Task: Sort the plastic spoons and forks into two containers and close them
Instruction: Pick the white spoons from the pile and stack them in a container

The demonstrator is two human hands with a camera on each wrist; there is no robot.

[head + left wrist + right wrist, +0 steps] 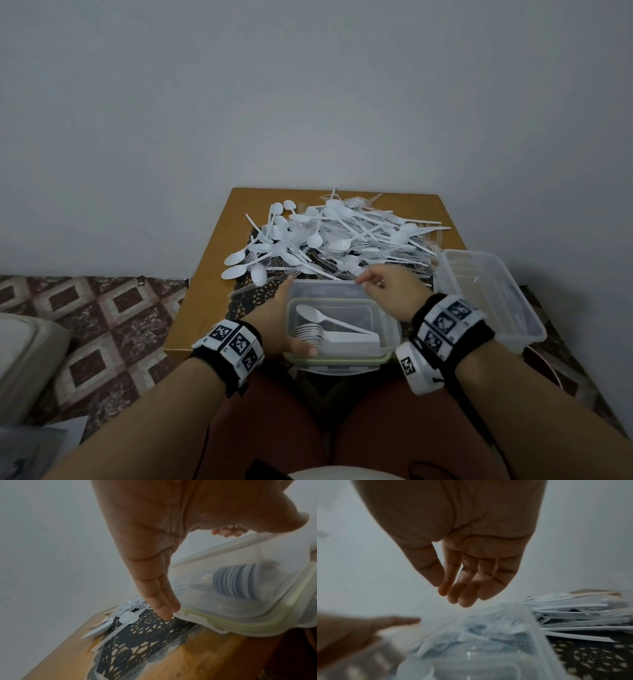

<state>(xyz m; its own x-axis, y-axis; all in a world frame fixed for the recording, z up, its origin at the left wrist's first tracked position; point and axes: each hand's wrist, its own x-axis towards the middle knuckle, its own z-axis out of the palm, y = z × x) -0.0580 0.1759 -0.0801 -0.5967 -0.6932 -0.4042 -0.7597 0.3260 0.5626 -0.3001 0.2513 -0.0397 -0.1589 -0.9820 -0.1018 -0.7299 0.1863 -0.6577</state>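
A heap of white plastic spoons and forks point(342, 236) covers the far half of the small wooden table point(209, 291). At the near edge stands a clear container point(388, 329) holding a nested row of spoons point(310, 334) and one loose spoon point(325, 318); it sits on a green-sealed lid point(342, 362). My left hand point(275, 315) lies flat against the container's left wall, fingers point(164, 601) straight, thumb at the near corner. My right hand point(383, 287) hovers over the far rim, fingers point(462, 588) relaxed and empty.
A second clear container point(513, 308) sits at the table's right edge. A black lace mat point(255, 299) lies under the heap and the containers. A bare wall stands behind the table, patterned floor point(113, 325) lies to the left, and my knees are below.
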